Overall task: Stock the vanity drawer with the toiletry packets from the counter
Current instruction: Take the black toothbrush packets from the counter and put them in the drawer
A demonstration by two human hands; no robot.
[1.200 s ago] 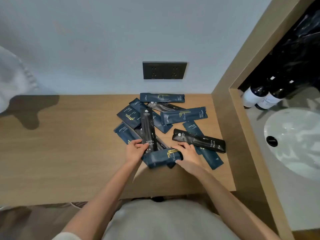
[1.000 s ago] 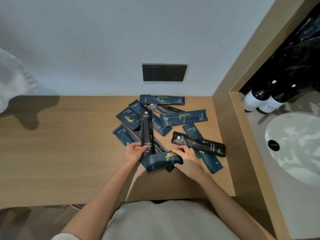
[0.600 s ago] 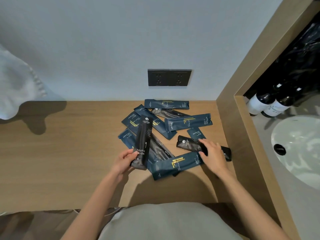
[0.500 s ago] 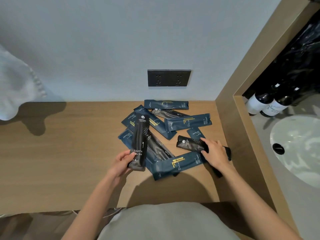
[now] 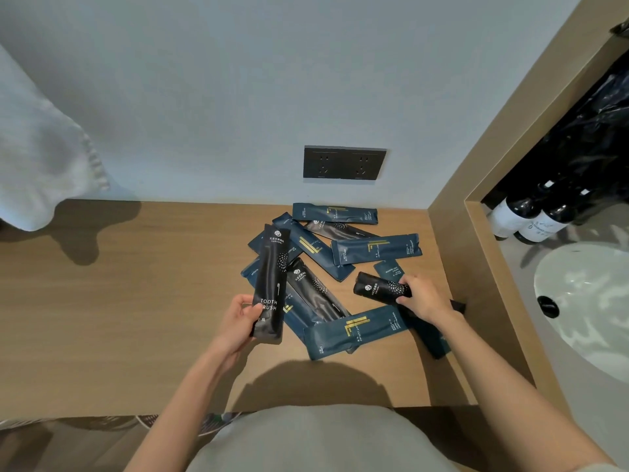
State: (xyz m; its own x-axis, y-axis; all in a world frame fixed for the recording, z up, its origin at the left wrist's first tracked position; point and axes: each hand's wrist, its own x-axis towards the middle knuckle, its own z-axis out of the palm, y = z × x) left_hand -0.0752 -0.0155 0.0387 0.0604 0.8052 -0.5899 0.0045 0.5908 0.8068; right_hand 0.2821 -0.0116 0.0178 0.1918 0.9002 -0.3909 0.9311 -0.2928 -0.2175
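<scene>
Left hand gripping the lower end of a long black foil packet printed TOOTH BRUSH: thumb on the front edge, fingers curled behind. Packet held lengthwise away from the body, its top end over the heap.

Right hand closed round the middle of a second black foil packet with a white dotted burst, fingers curled over the top, logo end sticking out to the left, the other end showing past the wrist. Lifted or lying on the heap: cannot tell.

Between the hands, a loose heap of flat packets on the light brown wooden counter. Nearest the body, a dark blue packet with a gold angular mark, lying slantwise. Beside the left hand's packet, a third black packet flat across blue ones. Further back, a dark blue packet lying crosswise, and one more dark blue packet close against the wall.

Above the heap, a black double socket plate on the pale grey wall. At the far left, a white towel hanging over the counter's end. To the right, a wooden partition; beyond it a white basin and two dark bottles with white labels.
</scene>
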